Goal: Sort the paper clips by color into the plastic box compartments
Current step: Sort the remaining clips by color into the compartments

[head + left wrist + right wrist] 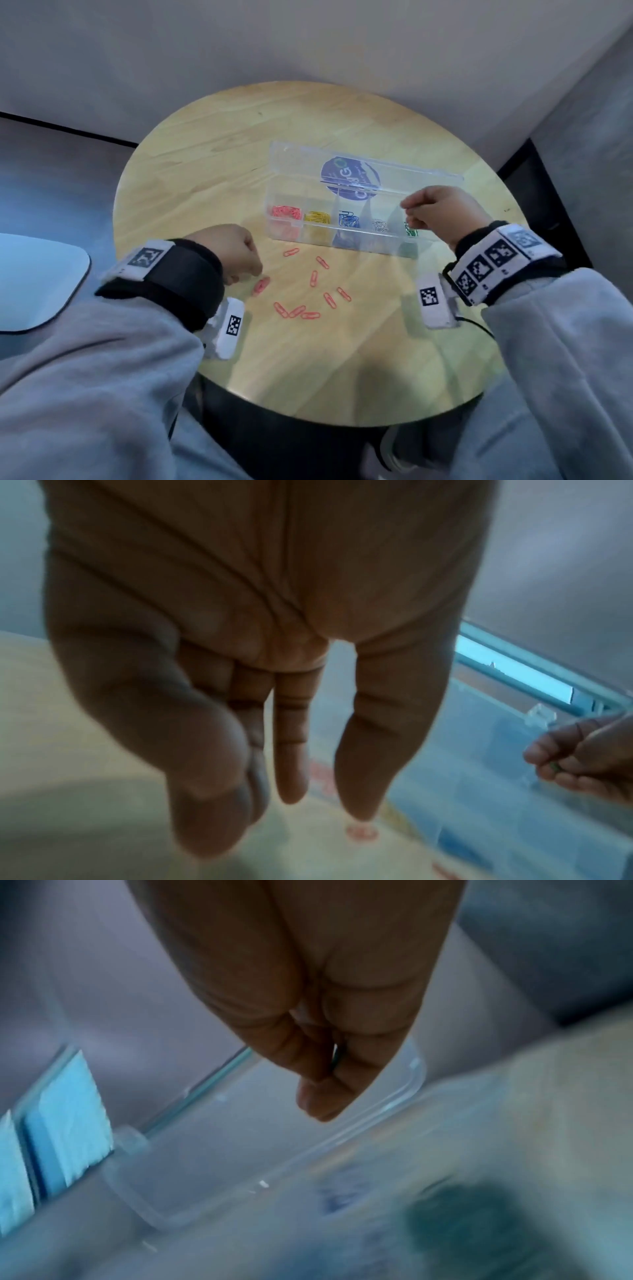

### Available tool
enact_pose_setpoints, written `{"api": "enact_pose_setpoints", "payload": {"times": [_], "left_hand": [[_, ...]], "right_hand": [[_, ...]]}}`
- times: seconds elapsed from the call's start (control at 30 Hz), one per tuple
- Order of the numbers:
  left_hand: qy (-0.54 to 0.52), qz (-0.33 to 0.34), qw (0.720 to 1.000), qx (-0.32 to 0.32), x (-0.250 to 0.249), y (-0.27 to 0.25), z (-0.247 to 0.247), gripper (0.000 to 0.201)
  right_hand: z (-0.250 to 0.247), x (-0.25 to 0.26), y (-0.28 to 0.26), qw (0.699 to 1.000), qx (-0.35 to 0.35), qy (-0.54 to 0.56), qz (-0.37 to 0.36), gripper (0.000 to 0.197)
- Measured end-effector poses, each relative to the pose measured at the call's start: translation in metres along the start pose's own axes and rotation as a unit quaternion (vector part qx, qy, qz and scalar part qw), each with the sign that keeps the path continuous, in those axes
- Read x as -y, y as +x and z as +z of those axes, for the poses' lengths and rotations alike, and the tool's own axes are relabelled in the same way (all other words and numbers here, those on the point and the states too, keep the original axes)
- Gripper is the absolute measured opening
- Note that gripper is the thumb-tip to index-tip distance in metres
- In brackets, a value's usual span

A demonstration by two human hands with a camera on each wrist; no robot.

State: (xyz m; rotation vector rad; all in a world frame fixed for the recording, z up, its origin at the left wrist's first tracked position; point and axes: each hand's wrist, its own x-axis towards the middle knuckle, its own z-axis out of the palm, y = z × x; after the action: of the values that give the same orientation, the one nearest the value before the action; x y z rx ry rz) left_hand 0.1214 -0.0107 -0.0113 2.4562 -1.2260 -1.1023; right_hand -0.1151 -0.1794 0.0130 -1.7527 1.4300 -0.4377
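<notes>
A round wooden table (212, 144) carries a clear plastic box (346, 236) and loose pink paper clips (313, 278).

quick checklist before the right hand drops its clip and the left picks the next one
1. Box lid open, compartments reachable: ok. The plastic box sits open on the table.
2. Right hand over the far-right compartment with the green clips: ok.
3. Right hand holding a green clip: ok, a small green bit shows between its fingers in the left wrist view.
4. Left hand at the loose red clips: ok, its fingers are by the nearest one.
5. Left hand already gripping a clip: cannot tell.
6. Only red clips left loose: ok; their compartment is at the far left.
</notes>
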Motion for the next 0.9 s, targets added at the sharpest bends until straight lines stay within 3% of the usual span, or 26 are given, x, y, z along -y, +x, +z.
{"api": "enact_pose_setpoints", "payload": {"times": [0.07, 0.13, 0.23, 0.37, 0.47, 0.57, 0.63, 0.77, 0.9], "left_hand": [[0.027, -0.014, 0.999, 0.015, 0.0, -0.001, 0.006, 0.016], [0.042, -0.022, 0.998, 0.028, -0.001, 0.0, 0.01, 0.02], [0.072, -0.031, 0.996, 0.038, -0.002, 0.002, 0.012, 0.02], [0.088, -0.032, 0.995, 0.047, 0.001, 0.006, 0.015, 0.02], [0.095, -0.018, 0.994, 0.057, -0.002, 0.007, 0.02, 0.009], [0.106, 0.009, 0.992, 0.064, -0.006, 0.005, 0.025, 0.006], [0.119, 0.023, 0.991, 0.06, -0.007, 0.003, 0.027, 0.014], [0.175, 0.052, 0.982, 0.052, -0.006, 0.001, 0.032, 0.051], [0.226, 0.055, 0.971, 0.052, -0.01, -0.001, 0.035, 0.059]], "right_hand": [[-0.006, -0.008, 0.007, 0.987, -0.033, -0.157, 0.001, 0.027], [-0.005, -0.013, 0.008, 0.973, -0.023, -0.23, -0.001, 0.025], [0.0, -0.016, 0.005, 0.974, -0.03, -0.223, -0.011, 0.028], [0.011, -0.005, -0.009, 0.982, -0.052, -0.159, -0.09, 0.018], [0.027, 0.008, -0.025, 0.973, 0.034, -0.177, -0.144, 0.009], [0.048, 0.009, -0.036, 0.922, 0.158, -0.326, -0.137, 0.007], [0.06, 0.002, -0.04, 0.887, 0.205, -0.402, -0.1, 0.023], [0.075, -0.006, -0.048, 0.875, 0.231, -0.421, -0.061, 0.042], [0.087, 0.001, -0.054, 0.877, 0.219, -0.422, -0.07, 0.051]]}}
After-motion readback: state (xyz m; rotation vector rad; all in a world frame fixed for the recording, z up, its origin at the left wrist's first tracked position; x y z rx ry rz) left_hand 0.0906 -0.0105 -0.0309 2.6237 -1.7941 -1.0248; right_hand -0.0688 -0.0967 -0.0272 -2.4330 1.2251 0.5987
